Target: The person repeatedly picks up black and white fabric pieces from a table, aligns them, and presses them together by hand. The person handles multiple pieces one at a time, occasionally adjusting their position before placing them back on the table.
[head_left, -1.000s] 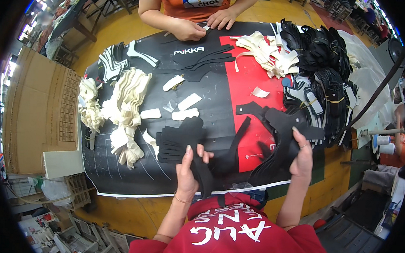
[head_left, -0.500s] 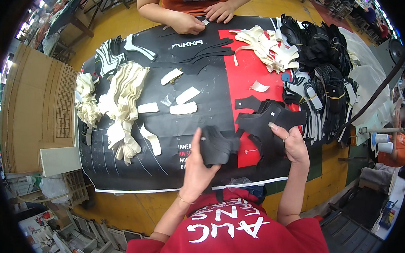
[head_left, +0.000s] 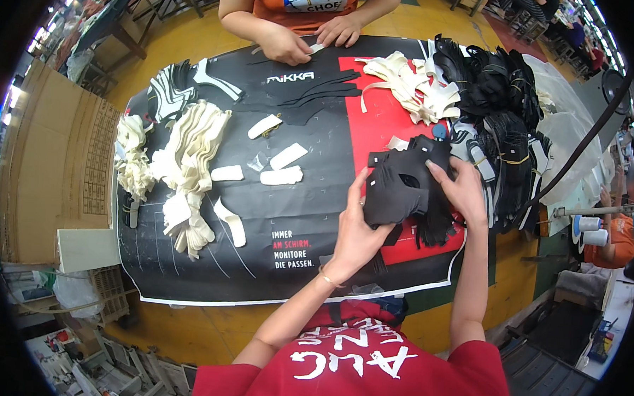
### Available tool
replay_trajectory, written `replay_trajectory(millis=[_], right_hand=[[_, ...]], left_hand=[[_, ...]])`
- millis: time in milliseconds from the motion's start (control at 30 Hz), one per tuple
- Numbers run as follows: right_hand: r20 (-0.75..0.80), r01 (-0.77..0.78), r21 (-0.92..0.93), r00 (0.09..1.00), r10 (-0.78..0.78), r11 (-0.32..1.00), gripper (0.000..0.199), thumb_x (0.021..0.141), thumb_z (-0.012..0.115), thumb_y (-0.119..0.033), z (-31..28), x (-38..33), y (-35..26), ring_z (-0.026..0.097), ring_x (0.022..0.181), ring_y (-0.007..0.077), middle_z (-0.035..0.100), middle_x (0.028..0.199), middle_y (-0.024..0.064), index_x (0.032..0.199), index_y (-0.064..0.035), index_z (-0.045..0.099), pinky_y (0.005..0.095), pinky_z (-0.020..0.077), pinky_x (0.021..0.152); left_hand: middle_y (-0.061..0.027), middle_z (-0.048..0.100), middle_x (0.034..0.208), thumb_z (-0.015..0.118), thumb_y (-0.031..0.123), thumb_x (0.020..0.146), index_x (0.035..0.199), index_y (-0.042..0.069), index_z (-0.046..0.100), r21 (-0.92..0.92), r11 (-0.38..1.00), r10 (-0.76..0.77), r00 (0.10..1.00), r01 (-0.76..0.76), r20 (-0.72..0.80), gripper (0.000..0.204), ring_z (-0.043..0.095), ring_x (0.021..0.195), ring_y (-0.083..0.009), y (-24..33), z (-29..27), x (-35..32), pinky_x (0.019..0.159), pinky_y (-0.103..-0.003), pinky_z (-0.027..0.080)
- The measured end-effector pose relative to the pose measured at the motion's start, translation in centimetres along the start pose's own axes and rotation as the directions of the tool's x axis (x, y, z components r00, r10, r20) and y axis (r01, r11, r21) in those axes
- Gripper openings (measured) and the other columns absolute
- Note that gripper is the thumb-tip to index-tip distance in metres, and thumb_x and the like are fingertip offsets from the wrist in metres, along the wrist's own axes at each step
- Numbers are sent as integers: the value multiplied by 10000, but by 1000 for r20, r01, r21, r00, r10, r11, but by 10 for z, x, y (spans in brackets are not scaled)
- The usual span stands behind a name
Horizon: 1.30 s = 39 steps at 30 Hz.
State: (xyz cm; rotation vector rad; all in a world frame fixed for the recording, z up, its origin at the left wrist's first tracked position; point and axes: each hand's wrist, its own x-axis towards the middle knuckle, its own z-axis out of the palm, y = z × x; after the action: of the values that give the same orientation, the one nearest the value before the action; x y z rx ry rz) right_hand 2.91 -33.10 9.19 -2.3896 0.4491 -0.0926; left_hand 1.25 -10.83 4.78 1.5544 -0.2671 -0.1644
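My left hand is closed around a small stack of black cut pieces, thumb along its left edge. Beside it, my right hand has its thumb on top of another bundle of black cut pieces, gripping its right side. The two bundles meet over the red part of the mat, with a small gap between them. More black pieces hang or lie beneath; how they connect is hidden. Small white tags show on the pieces. A cream piece lies partly covered just behind.
Wavy cream stacks lie at left, with loose cream pieces mid-table. Cream strips and tied black bundles fill the far right. Opposite, a person's hands handle a pale strip. Cardboard stands at left.
My left hand has carried its black stack right and up, against the bundle at my right hand. The right-hand bundle now sits slightly higher and tilted. The view has shifted a little.
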Motion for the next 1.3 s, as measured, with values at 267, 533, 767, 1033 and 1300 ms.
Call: replay_trajectory(millis=[267, 533, 767, 1033, 1300], right_hand=[[-195, 352, -358, 878, -438, 865, 542, 897, 738, -296, 54, -74, -28, 482, 1350, 376, 545, 1410, 201, 1340, -25, 584, 479, 394, 1102], [365, 514, -376, 847, -387, 771, 566, 975, 594, -432, 86, -80, -9, 258, 1522, 331, 310, 1631, 139, 1502, -253, 492, 555, 197, 1222], [399, 566, -249, 799, -450, 786, 517, 969, 631, -370, 41, -64, 24, 345, 1486, 320, 416, 1577, 135, 1439, -166, 566, 514, 252, 1215], [105, 166, 570, 957, -271, 805, 685, 838, 801, -466, 59, -117, -9, 612, 1258, 304, 677, 1289, 172, 1302, 11, 638, 416, 432, 1095], [409, -136, 814, 825, -390, 565, 1278, 684, 931, -453, 108, -155, -61, 524, 1333, 322, 500, 1455, 188, 1608, -22, 161, 447, 442, 1061]], left_hand=[[-116, 669, 1197, 691, -56, 915, 1572, 39, 201, -202, 950, -265, 958, 240, -106, 825, 648, 1115, -166, 13, -61, -27, 985, -290, 482], [-147, 689, 1182, 721, -95, 816, 1584, 19, 188, 229, 973, 28, 995, -4, -101, 942, 683, 1036, -194, 39, -94, -60, 942, -313, 518], [-177, 720, 1136, 724, -101, 792, 1588, 11, 162, 298, 955, 26, 998, -6, -64, 980, 711, 1014, -216, 37, -97, -73, 916, -320, 534], [-143, 709, 1070, 730, -75, 797, 1588, 4, 153, 295, 955, 60, 993, -28, -103, 982, 707, 972, -217, 39, -75, -71, 870, -319, 540], [-110, 522, 1301, 681, 154, 939, 1361, -2, 496, -425, 889, -212, 976, 171, -50, 486, 562, 1107, -185, 13, -70, -89, 1013, -325, 445]])
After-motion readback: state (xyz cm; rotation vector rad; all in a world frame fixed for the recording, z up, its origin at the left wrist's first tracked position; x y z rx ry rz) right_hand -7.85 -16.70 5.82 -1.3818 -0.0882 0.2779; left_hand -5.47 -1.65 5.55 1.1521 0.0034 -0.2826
